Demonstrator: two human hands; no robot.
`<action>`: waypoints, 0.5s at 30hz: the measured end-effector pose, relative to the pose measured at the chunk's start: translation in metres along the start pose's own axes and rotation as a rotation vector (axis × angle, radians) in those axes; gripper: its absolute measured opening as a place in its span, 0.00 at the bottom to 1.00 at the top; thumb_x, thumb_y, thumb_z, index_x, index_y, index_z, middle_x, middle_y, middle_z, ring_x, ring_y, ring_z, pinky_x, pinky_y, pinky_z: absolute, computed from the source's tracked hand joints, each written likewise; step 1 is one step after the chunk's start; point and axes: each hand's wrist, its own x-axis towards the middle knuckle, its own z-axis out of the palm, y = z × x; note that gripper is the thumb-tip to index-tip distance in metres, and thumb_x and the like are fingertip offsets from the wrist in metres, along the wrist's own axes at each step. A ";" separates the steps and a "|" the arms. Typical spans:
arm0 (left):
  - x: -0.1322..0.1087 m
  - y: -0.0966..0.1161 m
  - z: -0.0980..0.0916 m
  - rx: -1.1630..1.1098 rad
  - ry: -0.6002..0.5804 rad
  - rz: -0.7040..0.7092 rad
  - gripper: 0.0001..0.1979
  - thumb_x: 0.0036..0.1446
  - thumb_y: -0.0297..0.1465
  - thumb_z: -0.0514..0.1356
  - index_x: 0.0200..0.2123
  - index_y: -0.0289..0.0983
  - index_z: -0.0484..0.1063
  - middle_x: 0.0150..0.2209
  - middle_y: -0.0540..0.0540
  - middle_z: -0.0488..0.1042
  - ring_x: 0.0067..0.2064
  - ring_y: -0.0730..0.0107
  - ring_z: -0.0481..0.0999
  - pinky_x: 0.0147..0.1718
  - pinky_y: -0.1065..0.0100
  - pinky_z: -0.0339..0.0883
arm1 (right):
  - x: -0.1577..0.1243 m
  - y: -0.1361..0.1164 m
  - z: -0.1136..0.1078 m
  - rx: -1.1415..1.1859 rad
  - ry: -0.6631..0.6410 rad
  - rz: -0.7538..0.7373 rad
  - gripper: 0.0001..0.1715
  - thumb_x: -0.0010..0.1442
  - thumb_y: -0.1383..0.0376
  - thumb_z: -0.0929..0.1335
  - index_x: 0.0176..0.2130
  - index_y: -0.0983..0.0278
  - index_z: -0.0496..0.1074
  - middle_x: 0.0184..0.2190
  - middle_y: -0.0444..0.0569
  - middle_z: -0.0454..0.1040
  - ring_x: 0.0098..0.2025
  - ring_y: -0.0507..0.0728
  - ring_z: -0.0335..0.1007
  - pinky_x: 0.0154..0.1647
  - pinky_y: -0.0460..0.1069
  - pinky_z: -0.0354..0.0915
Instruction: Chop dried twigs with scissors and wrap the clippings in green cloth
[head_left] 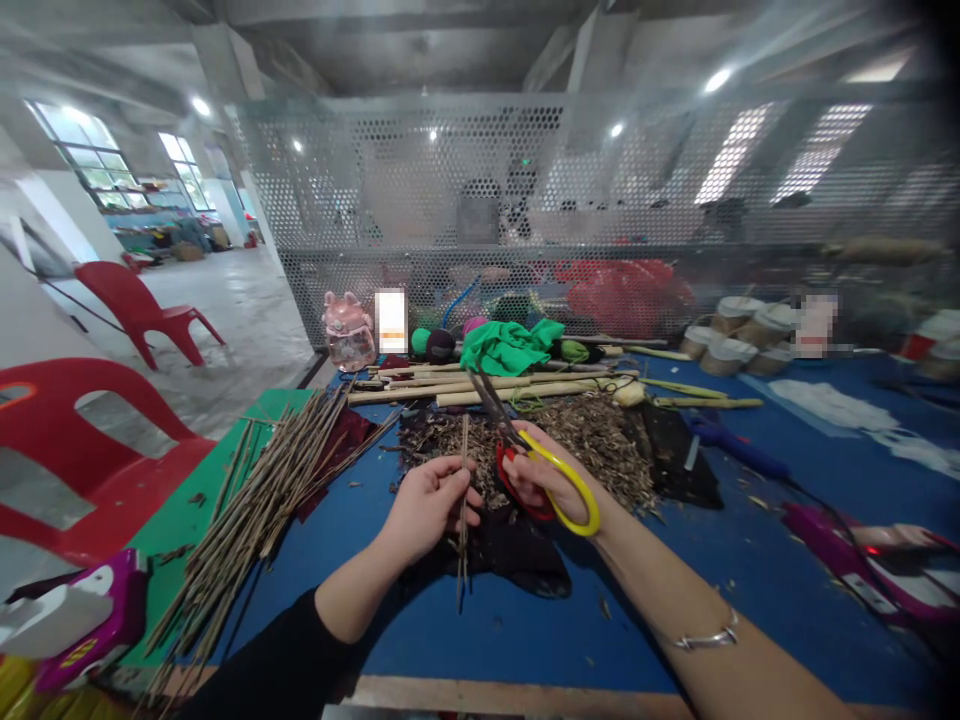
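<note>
My left hand (433, 500) pinches a few thin brown twigs (463, 545) upright between thumb and fingers. Close on its right, my right hand (534, 478) is closed round a pair of scissors (574, 490) with one yellow and one red handle loop. The blades point up and away, to the left, and seem a little apart; they are not on the twigs. Beneath both hands lies a black cloth (517, 555), with a heap of short cut twig pieces (600, 450) on it. A large bundle of long thin twigs (255, 510) rests to the left.
Thick pale sticks (480, 390) and a green cloth (510, 345) lie behind the heap. A blue glue gun (739, 447) and a purple device (847, 565) are on the right, with twine rolls (727, 355) farther back. A perforated metal screen (420, 160) closes off the table's far side.
</note>
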 end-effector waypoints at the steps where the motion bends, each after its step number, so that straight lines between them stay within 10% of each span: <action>1: 0.000 0.000 0.000 -0.001 0.002 0.008 0.19 0.50 0.40 0.58 0.41 0.33 0.65 0.24 0.49 0.71 0.21 0.77 0.71 0.16 0.78 0.57 | 0.000 0.000 0.000 0.044 0.006 -0.053 0.27 0.48 0.60 0.69 0.46 0.58 0.58 0.22 0.37 0.58 0.16 0.44 0.48 0.14 0.40 0.47; 5: -0.001 0.001 0.000 -0.013 0.007 0.033 0.19 0.49 0.40 0.58 0.41 0.33 0.65 0.24 0.49 0.71 0.20 0.77 0.71 0.17 0.78 0.58 | 0.002 -0.003 -0.004 0.077 0.079 -0.200 0.30 0.45 0.65 0.68 0.48 0.57 0.58 0.30 0.43 0.62 0.25 0.49 0.60 0.23 0.44 0.59; 15: -0.004 -0.005 0.004 0.031 -0.037 0.065 0.17 0.50 0.40 0.57 0.40 0.34 0.65 0.24 0.50 0.70 0.21 0.78 0.71 0.19 0.77 0.61 | -0.002 0.003 0.007 -0.766 0.090 -0.106 0.35 0.50 0.52 0.67 0.51 0.66 0.56 0.34 0.48 0.65 0.32 0.53 0.61 0.33 0.47 0.62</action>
